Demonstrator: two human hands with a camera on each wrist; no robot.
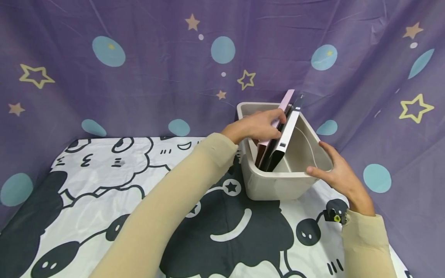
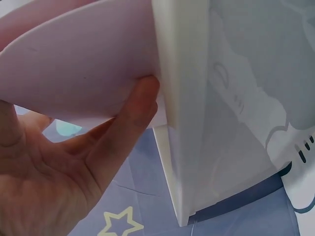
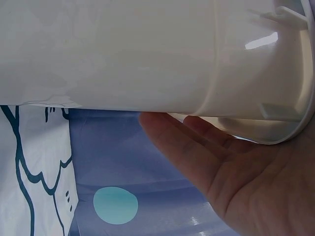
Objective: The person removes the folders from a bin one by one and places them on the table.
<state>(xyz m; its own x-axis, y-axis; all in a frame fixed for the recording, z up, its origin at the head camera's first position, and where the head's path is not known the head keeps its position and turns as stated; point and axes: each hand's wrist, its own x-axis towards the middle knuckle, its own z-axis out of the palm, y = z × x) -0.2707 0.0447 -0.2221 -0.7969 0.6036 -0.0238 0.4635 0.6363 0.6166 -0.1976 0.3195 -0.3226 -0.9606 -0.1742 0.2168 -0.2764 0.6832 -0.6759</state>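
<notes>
Cream sleeves (image 1: 156, 204) (head view only), hands (image 1: 257, 126) gripping-close: bin (image 1: 271, 187), pink folder (image 2: 83, 64).

No text can be read; the marks on the white spine (image 1: 289, 130) are too small.

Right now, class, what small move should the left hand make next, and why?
Perhaps settle the pink folder gently beside the white folder before loosening the fingers. The left hand grips it, both folders stand tilted with their tops jutting above the bin, and the right hand holds the bin's rim.
</notes>
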